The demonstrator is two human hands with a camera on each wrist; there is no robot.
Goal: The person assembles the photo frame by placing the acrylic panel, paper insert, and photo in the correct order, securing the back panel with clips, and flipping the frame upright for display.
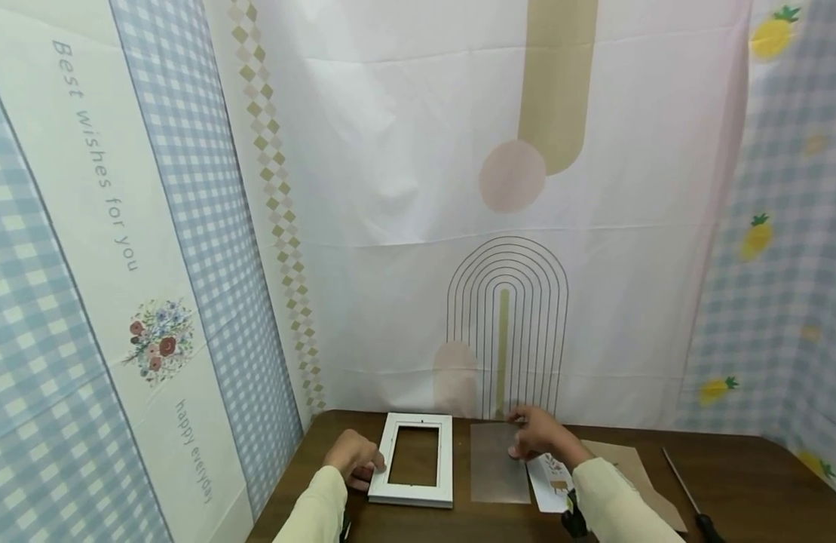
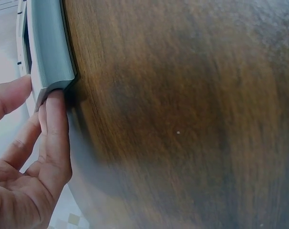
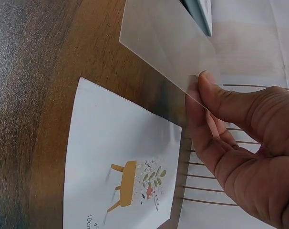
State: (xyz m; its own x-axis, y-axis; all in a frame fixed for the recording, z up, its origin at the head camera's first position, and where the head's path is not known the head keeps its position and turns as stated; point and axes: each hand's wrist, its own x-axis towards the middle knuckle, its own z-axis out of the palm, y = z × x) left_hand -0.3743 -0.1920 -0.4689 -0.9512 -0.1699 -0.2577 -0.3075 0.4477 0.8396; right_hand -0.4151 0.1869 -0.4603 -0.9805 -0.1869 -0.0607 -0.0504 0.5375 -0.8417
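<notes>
A white picture frame (image 1: 411, 492) with an open middle lies on the table, left of centre. At its left side my left hand (image 1: 353, 456) grips the frame edge; the left wrist view has the thumb on one face and fingertips under the moulding (image 2: 49, 43). Between thumb and fingers, my right hand (image 1: 543, 436) pinches one edge of a clear plastic sheet (image 1: 497, 469). The sheet (image 3: 163, 43) is tilted above the table in the right wrist view. Just below it lies a white printed card (image 3: 111, 133) showing a plant on a stool.
A brown backing board (image 1: 643, 483) lies right of the card, partly behind the right forearm. Farther right is a screwdriver (image 1: 708, 526) with a black handle. The dark wooden table (image 1: 750, 467) meets a hanging printed cloth (image 1: 390, 302) at its far edge.
</notes>
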